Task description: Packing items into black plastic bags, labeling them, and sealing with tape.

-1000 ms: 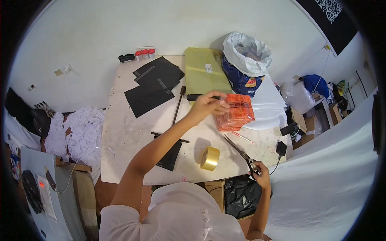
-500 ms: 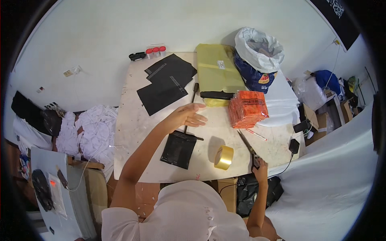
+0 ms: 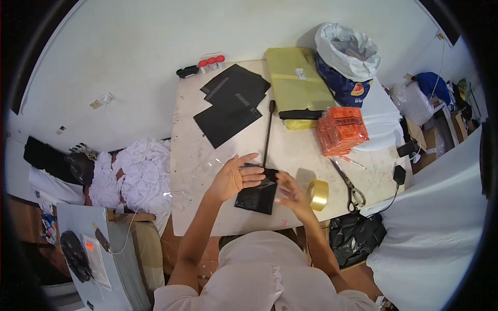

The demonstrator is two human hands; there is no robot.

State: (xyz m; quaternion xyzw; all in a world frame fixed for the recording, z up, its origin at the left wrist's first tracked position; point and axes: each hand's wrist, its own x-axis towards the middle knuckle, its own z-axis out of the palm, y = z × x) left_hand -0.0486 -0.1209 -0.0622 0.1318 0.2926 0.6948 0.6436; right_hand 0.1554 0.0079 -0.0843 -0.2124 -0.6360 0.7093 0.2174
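My left hand (image 3: 232, 179) is open above the left edge of a flat black plastic packet (image 3: 255, 199), fingers stretched to the right. On the packet's other side, my right hand (image 3: 293, 193) is open too, its fingers apart and slightly blurred. Neither holds anything; whether they touch the packet I cannot tell. A long dark rod with a thick far end (image 3: 267, 135) reaches from the packet toward the back of the table. Right of my right hand, a roll of yellowish tape (image 3: 318, 195) stands on its edge. Scissors (image 3: 350, 187) with black handles lie farther right.
Several black plastic mailers (image 3: 228, 122) lie at the back left of the table (image 3: 181, 155). Behind the scissors are a pen (image 3: 354, 162) and a stack of orange packets (image 3: 342, 130). A yellow package (image 3: 295, 80) and a blue-white sack (image 3: 345, 78) stand farther back.
My right hand has let go of the scissors and moved left to the black packet; the scissors lie on the table. My left hand has come nearer. The whole view has shifted slightly.
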